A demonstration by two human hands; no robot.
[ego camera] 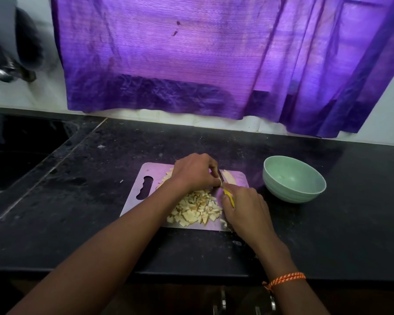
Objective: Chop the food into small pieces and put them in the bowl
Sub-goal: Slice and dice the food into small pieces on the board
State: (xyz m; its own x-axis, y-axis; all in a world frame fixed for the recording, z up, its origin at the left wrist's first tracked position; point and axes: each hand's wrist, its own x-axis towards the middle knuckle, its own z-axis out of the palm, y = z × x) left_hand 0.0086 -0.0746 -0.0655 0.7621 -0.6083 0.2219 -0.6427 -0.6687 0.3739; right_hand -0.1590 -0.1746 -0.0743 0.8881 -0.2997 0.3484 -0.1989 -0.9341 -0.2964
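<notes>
Chopping is the step in hand: the right hand (243,208) curls round the yellow-handled knife (225,189), blade pointing away from it, while the left hand (193,173) pinches a food strip (229,176) against the blade just beyond the right-hand grip. Chopped pieces (196,208) lie heaped on the cutting board (134,194) directly left of the knife hand. The bowl (293,178), right of both hands, looks empty. Next, I judge, the remaining strips need cutting, then gathering the heap across into the bowl.
</notes>
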